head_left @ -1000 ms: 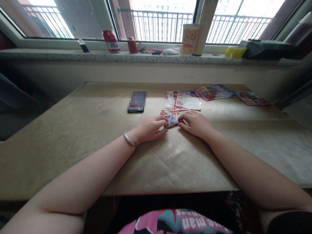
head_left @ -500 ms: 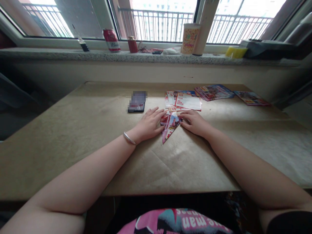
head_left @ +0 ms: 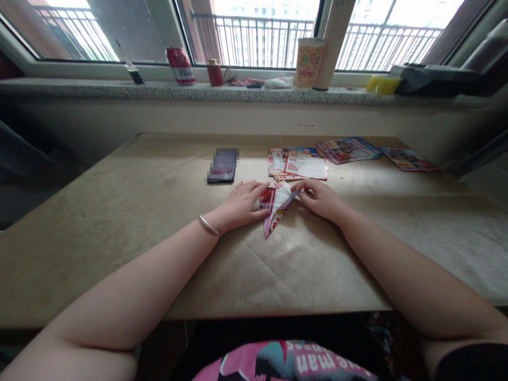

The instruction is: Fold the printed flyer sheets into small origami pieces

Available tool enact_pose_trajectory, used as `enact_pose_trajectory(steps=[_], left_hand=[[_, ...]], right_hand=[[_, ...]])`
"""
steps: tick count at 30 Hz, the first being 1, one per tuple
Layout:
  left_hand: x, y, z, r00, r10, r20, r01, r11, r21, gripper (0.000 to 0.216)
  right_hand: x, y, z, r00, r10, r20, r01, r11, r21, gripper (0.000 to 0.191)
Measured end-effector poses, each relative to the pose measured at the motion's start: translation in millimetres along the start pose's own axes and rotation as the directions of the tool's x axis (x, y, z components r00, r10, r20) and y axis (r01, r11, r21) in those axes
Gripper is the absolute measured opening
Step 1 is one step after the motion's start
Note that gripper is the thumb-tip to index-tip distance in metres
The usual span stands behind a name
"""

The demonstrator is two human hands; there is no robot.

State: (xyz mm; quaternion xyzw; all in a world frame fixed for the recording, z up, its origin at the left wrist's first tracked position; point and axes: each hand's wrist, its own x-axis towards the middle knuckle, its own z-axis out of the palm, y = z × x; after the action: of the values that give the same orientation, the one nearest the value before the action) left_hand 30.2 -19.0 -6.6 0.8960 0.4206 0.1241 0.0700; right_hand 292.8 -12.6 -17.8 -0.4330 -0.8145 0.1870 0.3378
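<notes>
A folded sheet of printed paper (head_left: 280, 196) lies on the table between my hands, its narrow point toward me. Its left part shows red and pink print, and white shows in the middle. My left hand (head_left: 246, 203) rests flat along the paper's left side, fingers stretched out over that edge. At the right edge, my right hand (head_left: 316, 197) pinches a lifted flap of the paper between thumb and fingers. Just beyond the paper lie several loose printed sheets (head_left: 307, 165), the top one white with red marks.
A phone (head_left: 222, 166) lies left of the sheets on the table (head_left: 138, 227). Stacks of colourful leaflets (head_left: 351, 150) and more leaflets (head_left: 409, 160) sit at the back right. On the windowsill stand a can (head_left: 180, 66), a red bottle (head_left: 215, 73) and a paper cup (head_left: 308, 62).
The paper's right flap has been lifted and turned outward by my right hand, baring white paper in the middle. My left hand stays on the left side, shifted only slightly.
</notes>
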Motion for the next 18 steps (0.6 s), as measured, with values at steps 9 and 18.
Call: enact_pose_trajectory(steps=[9, 18], left_hand=[[-1.2, -4.6, 5.4, 0.998, -0.023, -0.055, 0.015, 0.992, -0.128, 0.088], [-3.0, -5.6, 5.7, 0.994, -0.032, -0.100, 0.004, 0.963, -0.269, 0.084]], right_hand=[[-0.6, -11.7, -12.3, 0.990, 0.004, 0.143, 0.019, 0.987, -0.157, 0.032], [-3.5, -9.1, -12.6, 0.956, -0.135, 0.260, 0.204, 0.945, -0.258, 0.038]])
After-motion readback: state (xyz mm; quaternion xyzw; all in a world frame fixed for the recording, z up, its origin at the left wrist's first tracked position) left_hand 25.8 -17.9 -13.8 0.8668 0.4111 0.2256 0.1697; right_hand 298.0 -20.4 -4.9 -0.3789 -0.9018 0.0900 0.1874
